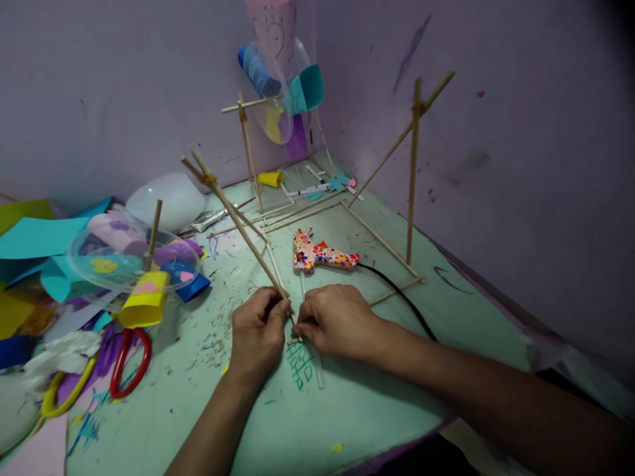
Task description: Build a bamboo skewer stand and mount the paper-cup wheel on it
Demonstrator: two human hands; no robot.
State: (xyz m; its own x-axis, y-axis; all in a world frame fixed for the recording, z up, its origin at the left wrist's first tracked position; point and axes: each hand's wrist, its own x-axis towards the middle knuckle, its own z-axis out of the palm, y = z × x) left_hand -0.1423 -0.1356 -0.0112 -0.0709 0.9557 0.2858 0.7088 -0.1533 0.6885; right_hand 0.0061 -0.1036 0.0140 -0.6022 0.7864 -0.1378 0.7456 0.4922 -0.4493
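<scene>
Head view. Left hand (260, 324) pinches the foot of a leaning stick (238, 223) between thumb and forefinger; the grip sits low, presumably to keep the foot from sliding while the bound top tilts up and away to the left. Right hand (337, 320) is curled, fingertips at the near end of a thin base stick (274, 264); pinching it or just pressing, cannot tell. Both hands rest close together on the tabletop (377, 410), which likely steadies the corner.

Glue gun (317, 254) lies on its side just beyond the right hand, within easy reach; a pale rod (318, 373), probably its glue stick, runs under that hand. Black cord (399, 291) trails off right, apart from the left-hand work. Stick triangle (413, 185) stands on the right, seemingly the opposite end support. Paper tubes on a plastic lid (79, 251) sit off to the left.
</scene>
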